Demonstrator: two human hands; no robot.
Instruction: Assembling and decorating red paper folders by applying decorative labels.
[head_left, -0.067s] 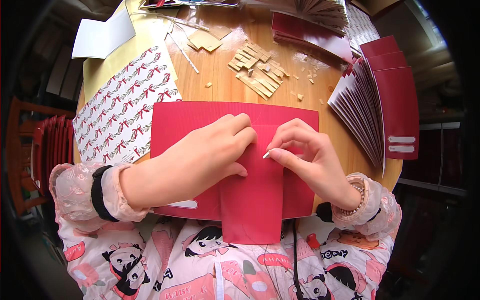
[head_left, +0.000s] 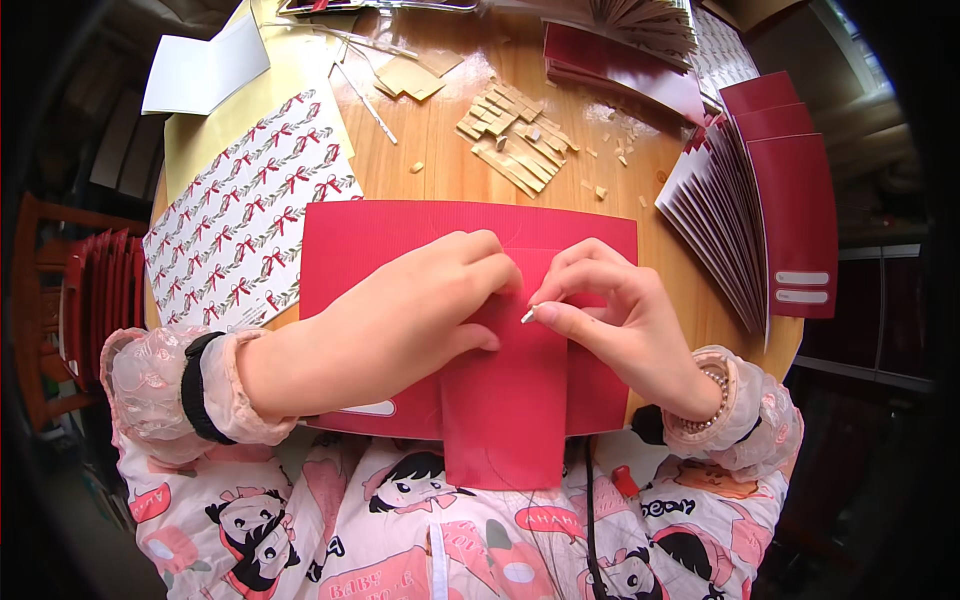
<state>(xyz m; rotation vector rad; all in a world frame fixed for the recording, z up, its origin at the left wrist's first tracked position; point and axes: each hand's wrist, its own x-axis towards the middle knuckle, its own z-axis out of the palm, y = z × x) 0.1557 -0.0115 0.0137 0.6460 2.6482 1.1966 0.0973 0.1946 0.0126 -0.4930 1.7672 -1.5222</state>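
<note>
A wide red cardboard sheet (head_left: 350, 260) lies on the table in front of me. Over its middle runs a narrower red cardboard strip (head_left: 505, 420), whose near end hangs past the sheet's near edge. My left hand (head_left: 410, 310) is over the sheet and the left side of the strip, thumb apart from its bent fingers; those fingertips are partly hidden. Just above the strip, my right hand (head_left: 610, 310) pinches a small white piece (head_left: 528, 314) between thumb and forefinger. What that piece is made of is too small to make out.
Beyond the sheet lie tan paper strips (head_left: 515, 135) and small scraps. White bow-patterned paper (head_left: 250, 220) sits at left, with a folded white card (head_left: 205, 70) behind it. Fanned red-and-white folded cards (head_left: 710, 235) stand at right, next to red panels (head_left: 800, 220).
My left hand has shifted slightly to the right. The white piece in my right fingers has moved a little left and down.
</note>
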